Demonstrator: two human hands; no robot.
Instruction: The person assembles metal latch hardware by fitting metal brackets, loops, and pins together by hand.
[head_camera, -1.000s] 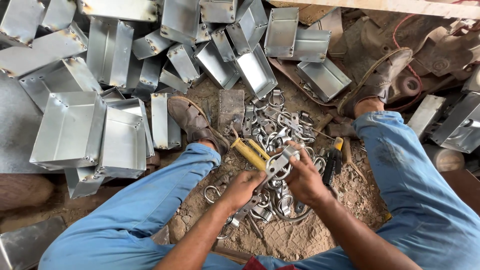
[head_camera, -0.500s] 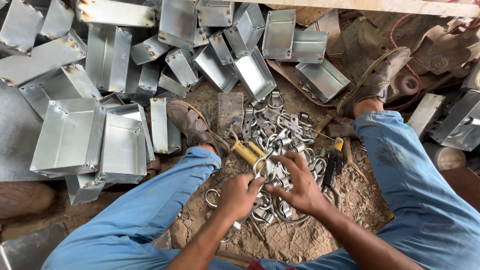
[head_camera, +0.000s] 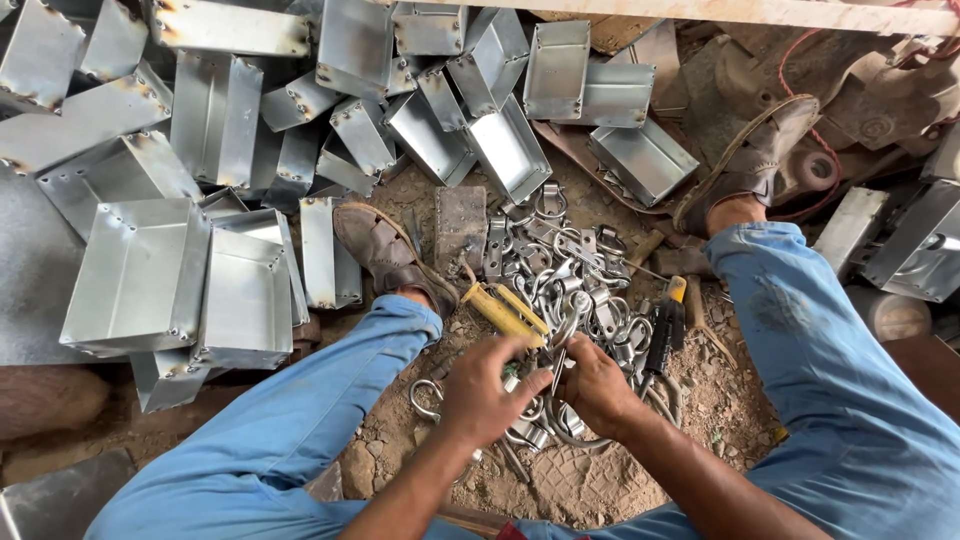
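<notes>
While both hands meet over dirt, left hand (head_camera: 482, 392) and right hand (head_camera: 597, 385) pinch metal ring clasp (head_camera: 566, 330) between closed fingertips; clasp's lower end hidden.

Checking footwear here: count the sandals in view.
2: left sandal beside the metal boxes; right sandal at upper right, past the handle pile. None seem hidden.

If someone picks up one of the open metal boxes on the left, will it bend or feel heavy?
The metal box looks like thin folded sheet, so it is probably light for its size. Its riveted corners likely keep it fairly stiff, though the open rim may flex. It sits flat, so it should slide rather than roll; the cut edges could be sharp.
</notes>
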